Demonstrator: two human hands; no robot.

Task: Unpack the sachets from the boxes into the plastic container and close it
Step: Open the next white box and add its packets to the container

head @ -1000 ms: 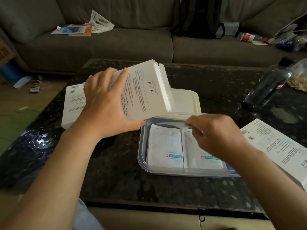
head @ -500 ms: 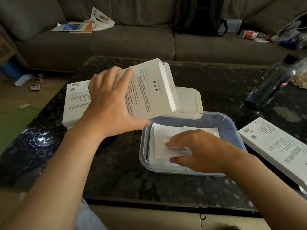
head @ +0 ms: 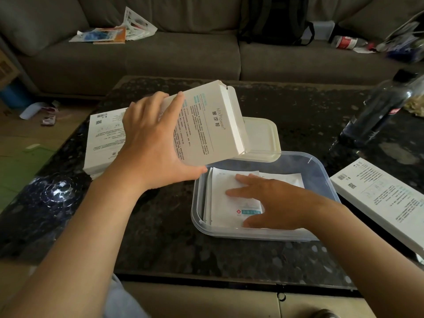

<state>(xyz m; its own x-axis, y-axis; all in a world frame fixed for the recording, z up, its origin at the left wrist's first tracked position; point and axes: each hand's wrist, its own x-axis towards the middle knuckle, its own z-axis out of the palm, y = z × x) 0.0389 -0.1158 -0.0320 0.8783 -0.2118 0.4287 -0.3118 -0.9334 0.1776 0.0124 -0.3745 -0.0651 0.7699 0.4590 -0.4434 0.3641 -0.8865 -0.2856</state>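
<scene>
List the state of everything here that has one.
plastic container: open, sachets inside
lid: off, lying behind the container
held box: tilted, gripped by left hand
right hand: flat, pressing the sachets
bottle: capped
box on the right: lying flat

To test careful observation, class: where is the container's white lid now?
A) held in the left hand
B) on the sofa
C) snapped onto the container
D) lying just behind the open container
D: the lid lies behind the open plastic container, partly hidden by the held box.
</scene>
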